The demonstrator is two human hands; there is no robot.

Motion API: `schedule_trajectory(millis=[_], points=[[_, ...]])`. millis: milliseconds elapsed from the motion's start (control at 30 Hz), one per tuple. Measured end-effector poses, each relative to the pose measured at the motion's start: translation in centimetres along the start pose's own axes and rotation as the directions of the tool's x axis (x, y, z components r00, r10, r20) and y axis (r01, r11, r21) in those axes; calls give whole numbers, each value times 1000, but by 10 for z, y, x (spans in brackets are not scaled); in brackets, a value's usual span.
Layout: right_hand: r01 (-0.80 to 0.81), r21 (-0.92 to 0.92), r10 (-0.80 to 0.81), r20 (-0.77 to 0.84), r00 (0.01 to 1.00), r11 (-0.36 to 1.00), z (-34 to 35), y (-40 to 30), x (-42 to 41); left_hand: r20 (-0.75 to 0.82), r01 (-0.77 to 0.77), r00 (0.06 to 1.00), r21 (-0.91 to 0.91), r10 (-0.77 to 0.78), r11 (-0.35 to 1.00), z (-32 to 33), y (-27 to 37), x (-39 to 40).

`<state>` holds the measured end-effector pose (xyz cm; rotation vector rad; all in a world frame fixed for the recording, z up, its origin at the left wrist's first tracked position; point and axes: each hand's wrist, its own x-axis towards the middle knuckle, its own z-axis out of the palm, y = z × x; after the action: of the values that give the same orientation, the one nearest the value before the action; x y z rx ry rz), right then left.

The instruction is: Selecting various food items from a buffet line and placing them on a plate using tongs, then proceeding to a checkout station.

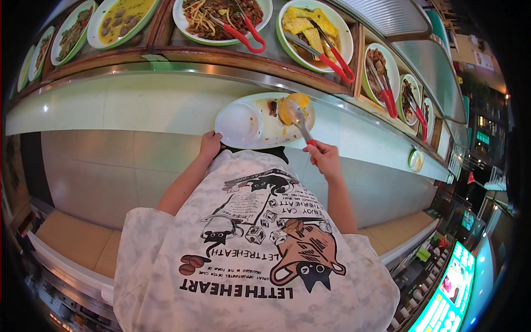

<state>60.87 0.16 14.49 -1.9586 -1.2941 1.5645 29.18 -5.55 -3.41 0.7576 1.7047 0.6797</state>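
An oval white divided plate (238,120) with a pale green rim is at the counter ledge in front of my body. My left hand (210,143) grips its left edge, thumb on the rim. In my right hand (324,158) is a red-handled metal serving utensil (305,130), which looks like tongs. Its metal end rests over a yellow, egg-like piece of food (299,100) in the plate's right section. Beside that lies a small dark brown piece (272,108), among sauce smears and crumbs. The round left compartment holds only a few specks.
A pale ledge (145,101) runs below a wood-framed food counter (249,60). Red-handled tongs lie in bowls of shredded meat (195,35), yellow folded pieces (313,37) and brown meat (375,62). A meatball soup bowl (120,33) stands left. Farther right, a small dish (416,161) sits on the ledge.
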Motion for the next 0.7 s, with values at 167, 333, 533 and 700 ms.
schedule_trajectory(millis=[167,333,533,700], points=[[-70,-60,66,-57,996,996,23,73,23,19,98,995,-42,-97,994,-5,39,-14],[-42,-253,22,-80,997,967,34,69,21,50,201,979,-115,-197,973,-4,28,-9],[13,-395,-55,-95,994,918,17,74,2,28,189,982,-175,-187,966,-1,29,-16],[48,-367,-103,-134,986,929,-1,70,-26,6,73,997,-73,-73,995,12,-4,-13]])
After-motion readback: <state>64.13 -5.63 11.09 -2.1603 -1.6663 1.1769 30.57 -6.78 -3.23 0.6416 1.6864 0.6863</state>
